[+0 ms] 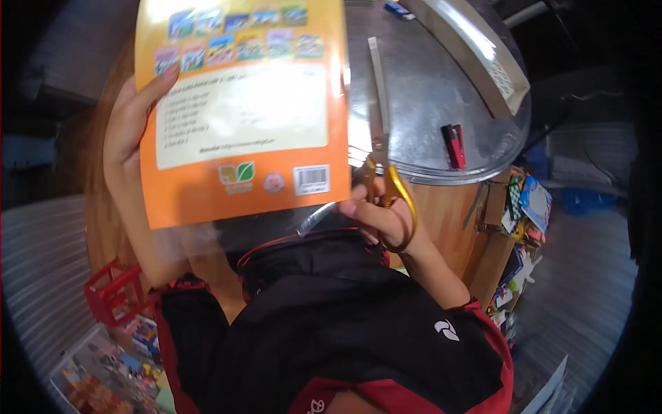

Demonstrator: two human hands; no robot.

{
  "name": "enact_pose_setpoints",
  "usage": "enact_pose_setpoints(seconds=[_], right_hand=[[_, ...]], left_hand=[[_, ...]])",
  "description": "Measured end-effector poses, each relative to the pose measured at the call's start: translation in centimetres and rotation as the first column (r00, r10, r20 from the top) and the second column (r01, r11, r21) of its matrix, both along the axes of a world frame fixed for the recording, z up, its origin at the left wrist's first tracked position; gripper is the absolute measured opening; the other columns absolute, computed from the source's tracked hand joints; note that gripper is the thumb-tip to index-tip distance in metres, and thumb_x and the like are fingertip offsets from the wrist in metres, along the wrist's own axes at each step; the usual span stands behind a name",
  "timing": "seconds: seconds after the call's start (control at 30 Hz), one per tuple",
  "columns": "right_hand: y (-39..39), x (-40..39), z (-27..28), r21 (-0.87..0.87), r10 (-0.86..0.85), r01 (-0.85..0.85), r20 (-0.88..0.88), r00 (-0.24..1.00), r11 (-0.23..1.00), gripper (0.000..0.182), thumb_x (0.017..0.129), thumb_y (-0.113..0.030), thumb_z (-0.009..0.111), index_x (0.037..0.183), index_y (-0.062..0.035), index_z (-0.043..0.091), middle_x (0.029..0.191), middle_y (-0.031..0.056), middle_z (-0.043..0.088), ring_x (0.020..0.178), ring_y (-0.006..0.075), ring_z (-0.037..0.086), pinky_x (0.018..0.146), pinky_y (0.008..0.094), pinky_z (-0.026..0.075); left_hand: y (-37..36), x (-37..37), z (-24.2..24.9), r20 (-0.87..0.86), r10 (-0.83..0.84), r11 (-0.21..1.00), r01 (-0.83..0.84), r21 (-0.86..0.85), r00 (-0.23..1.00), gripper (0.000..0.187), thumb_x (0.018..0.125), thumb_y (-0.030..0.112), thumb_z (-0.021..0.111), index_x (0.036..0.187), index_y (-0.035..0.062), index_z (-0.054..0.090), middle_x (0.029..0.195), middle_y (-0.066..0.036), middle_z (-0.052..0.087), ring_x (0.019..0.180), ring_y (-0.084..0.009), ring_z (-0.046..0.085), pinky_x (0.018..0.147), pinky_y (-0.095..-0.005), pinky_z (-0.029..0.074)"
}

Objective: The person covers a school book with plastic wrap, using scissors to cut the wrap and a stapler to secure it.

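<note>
An orange book (200,196), its back cover with a white text panel and a barcode facing me, is held up at the upper left. My left hand (131,127) grips its left edge, thumb over the cover. Clear plastic film (183,243) sticks out below the book's bottom edge. At the lower right corner, my right hand (387,222) has its fingers through the gold handles of a pair of scissors (378,124). The scissors' blades point up and lie close together, beside the book's right edge. The thumb of my right hand rests at the book's corner.
On the round shiny tabletop (414,90) lie a red stapler (454,146), a small blue item (398,10) and a long cardboard box (476,52). A red plastic basket (116,293) stands at lower left. Books and papers (534,203) fill boxes at the right.
</note>
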State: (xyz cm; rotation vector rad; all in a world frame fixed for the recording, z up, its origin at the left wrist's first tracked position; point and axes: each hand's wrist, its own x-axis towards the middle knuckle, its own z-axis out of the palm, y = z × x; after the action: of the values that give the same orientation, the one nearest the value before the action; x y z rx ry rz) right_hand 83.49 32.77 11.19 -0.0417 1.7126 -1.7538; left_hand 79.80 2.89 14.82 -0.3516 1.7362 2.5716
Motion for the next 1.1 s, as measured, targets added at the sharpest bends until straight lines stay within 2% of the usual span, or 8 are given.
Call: enact_pose_setpoints(seconds=[0.23,0.33,0.4,0.47,0.6,0.8,0.87,1.1], right_hand=[[1.9,-1.1,-1.3,-0.103,0.051,-0.048,0.026,0.998,0.994,0.006,0.069,-0.003,0.055,0.07,0.0027,0.056,0.045,0.0021,0.045,0.034,0.0079,0.04,0.033,0.0212,0.03],[3.6,-2.3,-1.0,0.153,0.04,-0.034,-0.041,0.998,0.988,0.014,0.068,-0.012,0.059,0.073,0.0003,0.057,0.049,0.001,0.048,0.038,0.0065,0.042,0.035,0.0196,0.031],[6.2,-4.6,-1.6,0.063,-0.126,0.138,-0.163,0.979,0.988,0.022,0.069,-0.023,0.063,0.077,-0.0044,0.053,0.05,-0.0034,0.043,0.038,0.0053,0.038,0.035,0.0205,0.028],[9.2,-9.7,-2.7,0.347,-0.329,0.513,-0.467,0.821,0.785,0.023,0.07,-0.025,0.063,0.069,-0.0074,0.049,0.048,-0.0042,0.038,0.038,0.0064,0.034,0.035,0.0209,0.026],[17.8,-19.9,-2.2,0.031,-0.687,0.828,-0.542,0.484,0.56,0.02,0.068,-0.019,0.064,0.069,-0.0041,0.051,0.046,-0.0009,0.04,0.036,0.0077,0.036,0.035,0.0224,0.028],[30.5,-31.4,-8.5,0.232,-0.561,0.932,-0.749,0.353,0.277,0.023,0.065,-0.019,0.066,0.054,-0.0042,0.053,0.043,0.0024,0.045,0.034,0.011,0.042,0.035,0.0249,0.032],[32.8,-33.5,-10.5,0.416,-0.431,0.907,-0.809,0.399,0.058,0.025,0.063,-0.021,0.068,0.052,-0.0038,0.053,0.043,0.0032,0.045,0.033,0.0137,0.042,0.035,0.0278,0.034],[31.1,-28.0,-6.8,0.362,-0.583,0.861,-0.634,0.508,0.357,0.022,0.063,-0.022,0.064,0.058,-0.0021,0.055,0.044,0.0037,0.042,0.033,0.0133,0.04,0.032,0.0272,0.031]], left_hand=[[-1.8,-0.6,-2.5,0.064,-0.027,0.986,0.037,-0.16,0.998,0.027,0.081,0.01,0.053,0.103,-0.0053,0.049,0.092,-0.014,0.059,0.077,-0.014,0.059,0.065,-0.0242,0.048],[-2.3,-1.1,-3.1,0.07,0.084,0.982,-0.071,-0.175,0.994,0.027,0.082,0.011,0.052,0.104,-0.0054,0.048,0.092,-0.015,0.058,0.078,-0.015,0.059,0.066,-0.0246,0.049],[-2.2,-1.1,-3.6,0.058,0.127,0.981,-0.116,-0.158,0.99,0.029,0.082,0.011,0.053,0.104,-0.0056,0.048,0.092,-0.015,0.058,0.079,-0.0158,0.059,0.066,-0.0249,0.049],[-1.9,-0.6,-4.6,0.047,0.17,0.977,-0.162,-0.14,0.984,0.03,0.082,0.012,0.053,0.105,-0.0059,0.047,0.093,-0.015,0.058,0.08,-0.0166,0.059,0.067,-0.0253,0.049],[-0.8,1.6,-7.1,0.14,0.148,0.975,-0.12,-0.188,0.979,0.031,0.081,0.013,0.055,0.105,-0.0062,0.048,0.096,-0.014,0.058,0.083,-0.0176,0.059,0.07,-0.027,0.048],[1.3,3.6,-9.4,0.211,0.051,0.98,-0.008,-0.2,0.976,0.028,0.08,0.011,0.055,0.102,-0.0059,0.052,0.096,-0.012,0.058,0.082,-0.0155,0.057,0.072,-0.0263,0.045],[1.7,3.3,-9.4,0.213,0.044,0.975,0.005,-0.224,0.976,0.027,0.08,0.011,0.055,0.1,-0.006,0.053,0.095,-0.012,0.058,0.082,-0.0144,0.056,0.073,-0.0253,0.043],[2.8,2.2,-6.4,0.133,-0.023,0.933,0.069,-0.353,0.991,0.028,0.082,0.013,0.054,0.101,-0.0061,0.053,0.096,-0.011,0.058,0.085,-0.0131,0.054,0.076,-0.0251,0.041]])
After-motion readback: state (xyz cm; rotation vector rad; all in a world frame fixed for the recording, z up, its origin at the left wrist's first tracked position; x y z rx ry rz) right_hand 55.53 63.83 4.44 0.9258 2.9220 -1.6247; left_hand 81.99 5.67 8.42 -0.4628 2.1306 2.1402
